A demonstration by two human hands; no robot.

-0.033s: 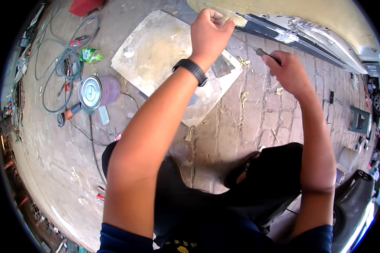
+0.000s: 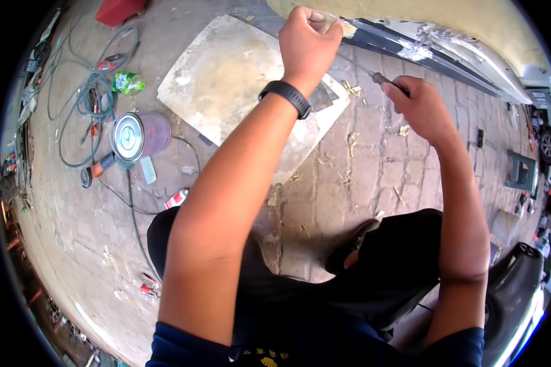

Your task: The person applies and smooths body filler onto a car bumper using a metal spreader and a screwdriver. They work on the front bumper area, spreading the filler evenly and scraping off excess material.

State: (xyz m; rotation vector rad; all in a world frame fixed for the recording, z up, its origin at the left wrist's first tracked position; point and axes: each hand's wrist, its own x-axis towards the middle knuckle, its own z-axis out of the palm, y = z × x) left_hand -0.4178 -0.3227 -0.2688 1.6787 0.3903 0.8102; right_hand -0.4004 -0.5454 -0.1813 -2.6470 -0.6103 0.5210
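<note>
My right hand [image 2: 417, 105] is wrapped round the handle of a screwdriver [image 2: 381, 80], its thin shaft angling up and left toward the lower edge of a car body panel [image 2: 410, 11]. At that same edge, my left hand [image 2: 311, 44] is closed in a pinch, thumb against curled fingers. Whatever lies between those fingers is hidden. Beside it runs a dark sill strip [image 2: 379, 40] with a patch of white filler [image 2: 415, 51]. A black band [image 2: 286, 98] circles my left wrist.
A worn pale board [image 2: 217, 76] lies on the brick floor below the panel. To the left are a tin [image 2: 156, 133], a green bottle [image 2: 127, 82], an angle grinder [image 2: 98, 168] and a coiled hose [image 2: 73, 162]. A red-and-white tube [image 2: 176, 198] lies near my knee. A stool [image 2: 521, 171] stands right.
My left hand and forearm have shifted slightly up and right, uncovering more of the red-and-white tube. The right hand keeps its grip on the screwdriver, hardly moved.
</note>
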